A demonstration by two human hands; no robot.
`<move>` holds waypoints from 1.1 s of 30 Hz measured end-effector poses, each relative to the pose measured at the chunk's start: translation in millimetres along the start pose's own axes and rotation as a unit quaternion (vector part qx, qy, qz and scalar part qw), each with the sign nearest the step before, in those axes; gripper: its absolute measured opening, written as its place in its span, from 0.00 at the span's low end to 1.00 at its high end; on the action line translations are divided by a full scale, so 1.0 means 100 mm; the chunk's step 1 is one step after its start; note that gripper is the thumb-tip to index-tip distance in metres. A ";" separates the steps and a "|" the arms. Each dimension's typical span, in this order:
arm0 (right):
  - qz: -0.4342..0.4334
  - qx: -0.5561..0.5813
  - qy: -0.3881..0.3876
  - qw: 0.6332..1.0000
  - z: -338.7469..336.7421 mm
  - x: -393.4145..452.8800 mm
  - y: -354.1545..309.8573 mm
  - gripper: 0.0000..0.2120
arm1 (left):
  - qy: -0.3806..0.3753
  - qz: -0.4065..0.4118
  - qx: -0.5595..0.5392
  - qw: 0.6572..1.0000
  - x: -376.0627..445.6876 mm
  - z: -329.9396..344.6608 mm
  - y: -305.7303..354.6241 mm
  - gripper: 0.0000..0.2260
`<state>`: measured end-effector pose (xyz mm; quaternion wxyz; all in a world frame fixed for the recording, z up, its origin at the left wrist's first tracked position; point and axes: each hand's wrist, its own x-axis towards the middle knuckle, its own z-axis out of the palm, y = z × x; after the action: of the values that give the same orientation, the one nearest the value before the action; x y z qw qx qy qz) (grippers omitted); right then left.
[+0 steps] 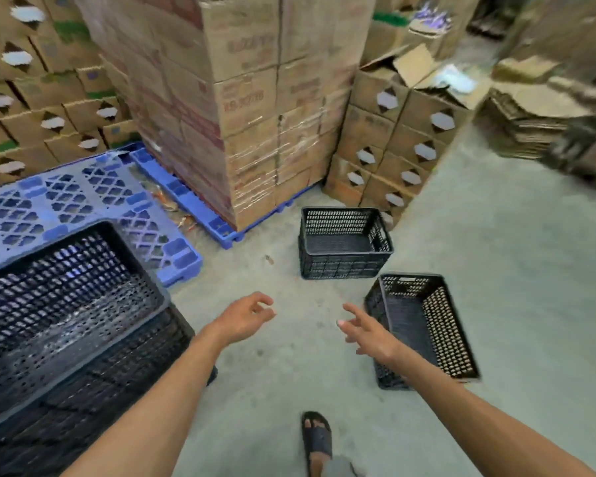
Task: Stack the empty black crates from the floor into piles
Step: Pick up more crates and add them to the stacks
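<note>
1. Reaching out w/ both arms from the bottom of frame: left hand (246, 316) and right hand (369, 333) are both empty, fingers spread and loose, gripping nothing. A sandalled foot (317, 438) shows bottom centre on the concrete floor (496, 270).
2. Nearest loose crate (424, 327) sits lower right of centre, just beside and partly behind the right hand. Long axis runs near-to-far, tilted a bit toward the lower right of frame. Right hand is clearly the nearer one; left would have to cross over to the far rim.
3. Look: black perforated plastic, open top, nothing inside, resting on its base.
4. Crate pile (69, 321) fills lower left, close to the left forearm – top crate empty; likely the drop spot, judging by the task.
5. Second loose crate (344, 242) lies further off, centre frame, upright, empty, apart from the first.
6. Beyond: blue pallet (83, 191) left, wrapped carton stack (255, 115) upper centre.
</note>
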<state>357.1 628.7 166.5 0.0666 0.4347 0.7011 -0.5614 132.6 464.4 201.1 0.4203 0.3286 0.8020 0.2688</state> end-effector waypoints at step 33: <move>0.381 0.480 0.175 0.771 -2.60 2.30 5.79 0.35 | -0.129 -0.268 -0.005 0.955 4.42 5.57 0.56 0.25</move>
<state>714.4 966.5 -295.6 -0.0664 0.7320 0.1167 -0.6679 432.5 919.1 -258.6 0.5787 0.1316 0.7979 0.1062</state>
